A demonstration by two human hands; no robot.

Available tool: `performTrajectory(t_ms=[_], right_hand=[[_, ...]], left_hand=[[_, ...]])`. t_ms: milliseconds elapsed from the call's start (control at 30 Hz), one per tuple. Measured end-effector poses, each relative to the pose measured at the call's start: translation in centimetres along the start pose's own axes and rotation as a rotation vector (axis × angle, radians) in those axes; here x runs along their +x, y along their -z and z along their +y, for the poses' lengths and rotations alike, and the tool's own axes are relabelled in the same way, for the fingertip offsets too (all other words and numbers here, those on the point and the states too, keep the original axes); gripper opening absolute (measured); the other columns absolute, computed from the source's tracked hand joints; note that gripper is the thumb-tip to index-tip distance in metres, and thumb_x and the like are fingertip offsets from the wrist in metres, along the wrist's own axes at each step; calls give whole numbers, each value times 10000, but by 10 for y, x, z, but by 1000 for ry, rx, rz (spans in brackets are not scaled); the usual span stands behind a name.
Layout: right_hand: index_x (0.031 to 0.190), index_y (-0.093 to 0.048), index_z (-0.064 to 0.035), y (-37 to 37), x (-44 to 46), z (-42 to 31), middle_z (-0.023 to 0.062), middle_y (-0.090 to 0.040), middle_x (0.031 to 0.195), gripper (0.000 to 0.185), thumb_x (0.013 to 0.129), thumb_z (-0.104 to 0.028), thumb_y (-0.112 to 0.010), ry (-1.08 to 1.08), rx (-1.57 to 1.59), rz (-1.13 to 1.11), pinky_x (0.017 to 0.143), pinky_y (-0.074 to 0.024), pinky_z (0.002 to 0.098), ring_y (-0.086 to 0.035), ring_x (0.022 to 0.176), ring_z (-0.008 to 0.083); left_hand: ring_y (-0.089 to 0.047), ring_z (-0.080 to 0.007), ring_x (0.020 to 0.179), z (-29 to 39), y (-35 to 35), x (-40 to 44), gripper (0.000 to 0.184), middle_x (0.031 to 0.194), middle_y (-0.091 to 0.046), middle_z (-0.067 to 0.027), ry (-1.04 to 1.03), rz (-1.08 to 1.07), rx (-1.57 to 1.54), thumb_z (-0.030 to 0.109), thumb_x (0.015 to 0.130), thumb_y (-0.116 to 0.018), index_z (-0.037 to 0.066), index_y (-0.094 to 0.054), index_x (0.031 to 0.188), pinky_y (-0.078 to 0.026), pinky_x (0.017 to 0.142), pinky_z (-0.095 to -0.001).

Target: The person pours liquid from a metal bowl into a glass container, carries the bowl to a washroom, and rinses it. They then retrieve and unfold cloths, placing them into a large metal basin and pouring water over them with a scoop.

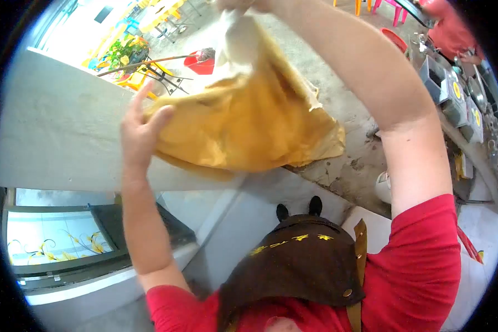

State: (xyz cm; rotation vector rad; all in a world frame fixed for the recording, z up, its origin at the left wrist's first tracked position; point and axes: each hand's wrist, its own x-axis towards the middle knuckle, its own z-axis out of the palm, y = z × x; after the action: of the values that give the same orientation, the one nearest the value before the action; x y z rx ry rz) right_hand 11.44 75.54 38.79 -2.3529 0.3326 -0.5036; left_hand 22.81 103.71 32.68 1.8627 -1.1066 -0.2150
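A large yellow-brown cloth (232, 122) hangs in loose folds in front of me, slightly blurred, with a whitish upper part. Its bunched top is gripped by my right hand (246, 4), raised to the upper edge of the view and partly cut off. At the cloth's left edge is my left hand (138, 133), its thumb and fingers apart. The cloth's edge passes by the thumb; whether it presses on the cloth is hard to see.
A pale low wall (61, 122) runs along the left. Beyond it are a red basin (199, 65), a mop (206, 54) and a potted plant (124, 52). Food containers (454, 91) line a counter at right, near another person's red sleeve (454, 30).
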Motion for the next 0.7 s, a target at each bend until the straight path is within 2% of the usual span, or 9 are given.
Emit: performTrajectory(t_ms=[67,100,133,233,300,400,467,567,700], right_hand=[[850,-650,-28,-69,42,5,117,-640,824,225,663,-53,-529,197,-10,-29,592,-494,328,-606,672,210],[1041,-612,-55,-85,18,-13,130,-626,861,385,658,-26,-575,149,173,9,661,-514,312,-616,760,199],[1057,-604,-53,-91,9,-27,153,-611,960,436,623,-33,-560,48,292,-253,754,-487,299,-597,869,213],[1164,-520,-49,-122,-9,-30,165,-578,1062,531,657,-151,-641,201,217,-312,834,-442,307,-553,984,251],[1221,-466,-53,-106,-22,-13,192,-546,1130,626,667,-242,-689,232,283,-236,865,-429,318,-528,1043,270],[1275,-392,-15,-69,-65,59,193,-475,1234,603,786,-277,-628,212,416,-70,945,-396,327,-458,1152,253],[1253,-429,-27,-64,-126,134,122,-512,1199,517,817,-250,-592,-133,443,-26,916,-410,309,-482,1114,200],[1216,-476,-73,-119,-251,262,3,-569,1028,432,833,-247,-575,-689,596,25,689,-429,235,-514,840,80],[1179,-490,-55,-217,-432,289,66,-588,1006,432,792,-217,-593,-1229,706,-14,579,-470,297,-558,769,132]], left_hand=[[-586,-163,860,13,-31,7,706,1012,-586,-172,275,-115,137,236,699,-722,-8,-393,1274,-480,726,-290],[-580,-195,911,-21,-51,17,811,962,-598,-184,155,-57,305,328,645,-751,-2,-377,1285,-461,777,-297],[-572,-200,930,-25,-72,19,864,921,-615,-166,165,-61,225,399,587,-772,-19,-415,1253,-442,801,-301],[-577,-173,884,-122,-79,25,580,937,-622,-115,68,-40,390,264,726,-693,-42,-473,1167,-452,760,-298],[-584,-186,879,-134,-80,17,396,961,-617,-101,143,113,228,182,815,-609,-46,-498,1119,-457,749,-308],[-583,-238,916,-159,-81,-18,385,1053,-576,-132,468,470,-522,236,856,-554,-42,-506,1118,-467,774,-350],[-572,-252,944,-160,-68,-45,440,1145,-516,-158,799,409,-733,291,868,-540,-34,-475,1156,-472,798,-379],[-567,-260,968,-161,-62,-71,484,1165,-500,-179,794,495,-727,339,884,-502,-35,-440,1185,-477,799,-393],[-529,-300,1044,-173,-56,-94,522,1214,-473,-174,897,588,-881,385,904,-436,-14,-389,1235,-448,860,-436]])
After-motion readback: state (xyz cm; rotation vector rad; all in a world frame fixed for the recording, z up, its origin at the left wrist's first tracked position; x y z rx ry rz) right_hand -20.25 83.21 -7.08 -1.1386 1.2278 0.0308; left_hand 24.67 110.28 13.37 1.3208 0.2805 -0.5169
